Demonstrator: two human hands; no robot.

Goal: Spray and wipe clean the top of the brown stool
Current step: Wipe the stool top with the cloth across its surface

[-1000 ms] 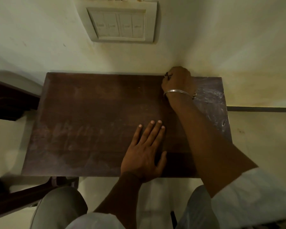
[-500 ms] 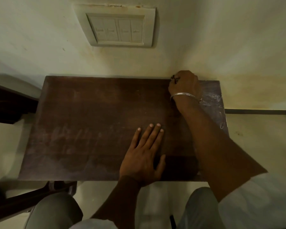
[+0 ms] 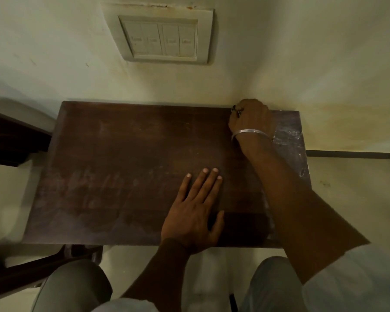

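Stool top (image 3: 133, 154): L hand (image 3: 194, 217) flat, R hand (image 3: 251, 118) curled at back edge.

stool top (image 3: 133, 167) — dark wood; smeared

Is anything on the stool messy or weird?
Yes. The stool has pale streaky smears near its front left and whitish scuffs along its right edge, so the top looks patchy, not evenly brown.

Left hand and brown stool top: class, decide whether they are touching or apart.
Touching. The head view shows the left hand lying flat, fingers straight, on the stool top.
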